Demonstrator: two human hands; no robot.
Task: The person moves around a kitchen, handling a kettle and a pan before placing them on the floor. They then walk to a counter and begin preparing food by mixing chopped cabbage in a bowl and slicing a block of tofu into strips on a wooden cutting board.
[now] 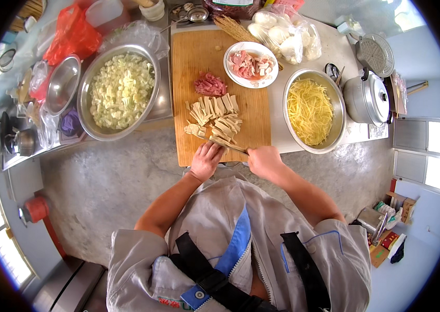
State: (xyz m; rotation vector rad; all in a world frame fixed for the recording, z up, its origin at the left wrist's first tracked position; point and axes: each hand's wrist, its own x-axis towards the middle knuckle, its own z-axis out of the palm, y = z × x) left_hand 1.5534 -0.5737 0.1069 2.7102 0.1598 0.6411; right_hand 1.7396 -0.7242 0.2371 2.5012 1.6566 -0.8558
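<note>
My right hand [265, 160] is wrapped round the handle of a kitchen knife [232, 146]. Its blade, seen nearly edge-on, lies at the near side of a pile of beige strips [224, 106] that look like dried tofu. Close against the blade, my left hand [207, 160] rests with bent fingers pressed together near the front edge of the wooden cutting board [254, 122]. Whatever is under those fingertips is hidden. Beyond the strips sits a small heap of shredded red meat [210, 84]. A white plate [229, 76] with sliced pink meat stands at the board's far right.
Left of the board is a large metal basin [84, 106] of chopped pale vegetable, beside an empty metal bowl [64, 86]. To the right stand a metal bowl [340, 120] of yellow shreds and a lidded pot [368, 99]. A bag of white buns [287, 36] lies behind.
</note>
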